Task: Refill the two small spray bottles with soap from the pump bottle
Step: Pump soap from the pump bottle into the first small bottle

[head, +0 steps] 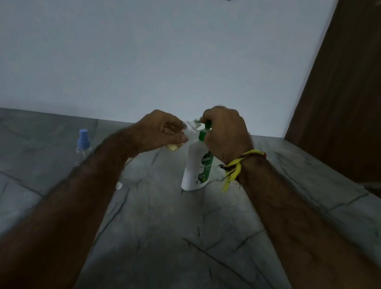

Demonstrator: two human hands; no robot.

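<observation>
Left hand: grip tilts open spray bottle toward nozzle, catching soap.
Right hand: grip presses pump bottle head.

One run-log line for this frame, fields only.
left hand: holds open spray bottle at nozzle | right hand: on pump bottle head | capped spray bottle: standing on counter

The left hand holds a small clear spray bottle tilted, its open neck up against the green pump head. The right hand sits on top of that pump, apparently pressing it. Below this grip stands the white pump bottle on the grey counter. Well left of the held bottle, a second spray bottle with a blue cap stands upright.
</observation>
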